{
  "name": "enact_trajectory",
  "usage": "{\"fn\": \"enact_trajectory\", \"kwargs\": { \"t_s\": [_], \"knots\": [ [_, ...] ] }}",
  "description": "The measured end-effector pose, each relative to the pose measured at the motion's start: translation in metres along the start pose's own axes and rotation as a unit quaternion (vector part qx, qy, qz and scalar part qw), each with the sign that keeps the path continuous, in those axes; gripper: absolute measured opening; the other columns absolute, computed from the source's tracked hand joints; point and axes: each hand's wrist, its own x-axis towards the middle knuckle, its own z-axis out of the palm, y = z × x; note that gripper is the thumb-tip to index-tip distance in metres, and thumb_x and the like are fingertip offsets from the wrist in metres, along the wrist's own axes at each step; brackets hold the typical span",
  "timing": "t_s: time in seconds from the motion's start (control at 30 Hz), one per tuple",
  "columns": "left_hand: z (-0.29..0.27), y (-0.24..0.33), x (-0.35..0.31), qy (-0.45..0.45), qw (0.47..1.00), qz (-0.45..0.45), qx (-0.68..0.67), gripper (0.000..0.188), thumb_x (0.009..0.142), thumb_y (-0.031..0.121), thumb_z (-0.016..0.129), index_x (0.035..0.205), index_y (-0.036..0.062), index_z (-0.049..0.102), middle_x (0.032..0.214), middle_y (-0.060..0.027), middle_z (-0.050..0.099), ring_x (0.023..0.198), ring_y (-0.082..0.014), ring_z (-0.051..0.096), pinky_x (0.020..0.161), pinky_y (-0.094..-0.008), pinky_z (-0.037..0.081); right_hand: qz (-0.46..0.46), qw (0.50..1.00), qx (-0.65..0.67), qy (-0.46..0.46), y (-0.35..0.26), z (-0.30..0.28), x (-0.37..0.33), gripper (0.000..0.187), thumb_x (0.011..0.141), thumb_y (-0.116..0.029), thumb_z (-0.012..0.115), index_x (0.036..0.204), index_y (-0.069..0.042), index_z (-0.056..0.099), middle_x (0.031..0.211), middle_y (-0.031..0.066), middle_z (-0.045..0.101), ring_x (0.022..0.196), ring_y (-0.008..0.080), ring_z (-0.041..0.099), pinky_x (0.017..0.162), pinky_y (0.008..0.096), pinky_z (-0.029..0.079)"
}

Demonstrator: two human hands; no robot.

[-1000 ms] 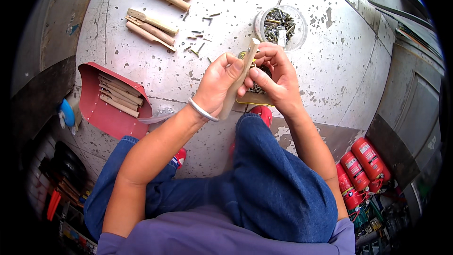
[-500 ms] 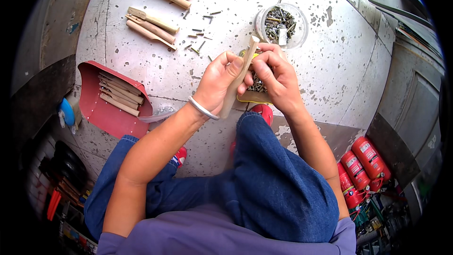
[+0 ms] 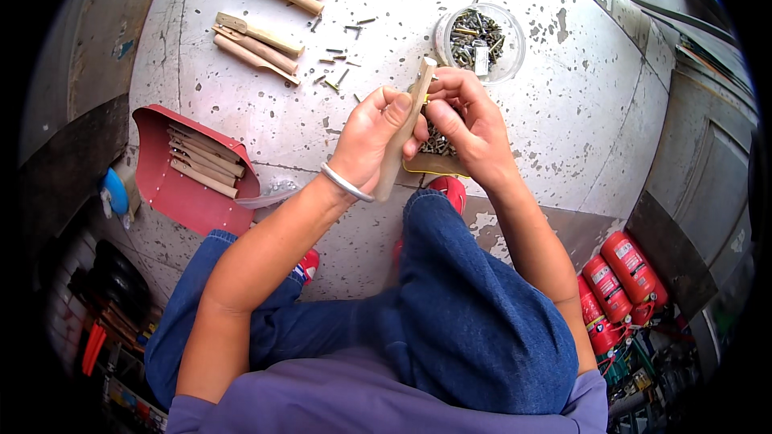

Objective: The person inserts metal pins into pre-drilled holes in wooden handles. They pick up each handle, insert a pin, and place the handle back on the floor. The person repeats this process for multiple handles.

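Observation:
My left hand (image 3: 372,137) grips a long pale wooden piece (image 3: 404,133) held upright over the concrete floor (image 3: 563,112). My right hand (image 3: 470,116) pinches near the top of that piece, fingertips at a small metal part on its upper end. A silver bangle (image 3: 347,182) circles my left wrist. Just behind my hands a shallow yellow tray (image 3: 438,162) of screws lies on the floor, mostly hidden by my right hand.
A clear round tub (image 3: 481,36) of screws stands beyond my hands. Loose screws (image 3: 338,56) and pairs of wooden pieces (image 3: 256,46) lie at the far left. A red tray (image 3: 189,169) holds more wooden pieces. Red extinguishers (image 3: 619,281) lie at the right.
The wooden piece has swung slightly upright and my right fingers have shifted up to its top end. My left hand keeps its grip.

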Motion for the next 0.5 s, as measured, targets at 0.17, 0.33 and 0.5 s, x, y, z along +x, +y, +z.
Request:
{"fn": "enact_trajectory", "kwargs": {
  "t_s": [0.17, 0.33, 0.5],
  "knots": [
    [0.0008, -0.0006, 0.0, 0.01, 1.0, -0.01, 0.006, 0.03, 0.092, 0.035, 0.057, 0.093, 0.0065, 0.047, 0.075, -0.0059, 0.059, 0.059, -0.0088, 0.053, 0.053, -0.0206, 0.044, -0.038, 0.996, -0.074, 0.015, -0.0051, 0.0032, -0.0001, 0.013, 0.086, -0.012, 0.061, 0.091, 0.0, 0.058, 0.108, 0.0126, 0.051, 0.095, 0.0186, 0.052, 0.085, 0.0317, 0.042],
    [0.0, -0.002, 0.0011, 0.015, 1.0, -0.01, 0.003, 0.03, 0.092, 0.034, 0.057, 0.093, 0.0063, 0.047, 0.075, -0.0059, 0.059, 0.059, -0.0087, 0.053, 0.054, -0.0203, 0.044, -0.064, 0.99, -0.124, 0.013, -0.0003, -0.0019, -0.0005, 0.011, 0.084, -0.008, 0.062, 0.091, -0.001, 0.058, 0.106, 0.0117, 0.051, 0.097, 0.0178, 0.052, 0.085, 0.0315, 0.043],
    [0.0003, -0.0009, 0.0009, 0.022, 1.0, -0.01, 0.008, 0.03, 0.092, 0.034, 0.057, 0.094, 0.0062, 0.047, 0.075, -0.006, 0.06, 0.059, -0.0086, 0.053, 0.054, -0.0202, 0.044, -0.078, 0.993, -0.087, 0.01, 0.0044, -0.0001, 0.0012, 0.009, 0.088, -0.008, 0.059, 0.091, 0.0, 0.057, 0.105, 0.0123, 0.049, 0.089, 0.0155, 0.056, 0.082, 0.0306, 0.045]
  ]
}}
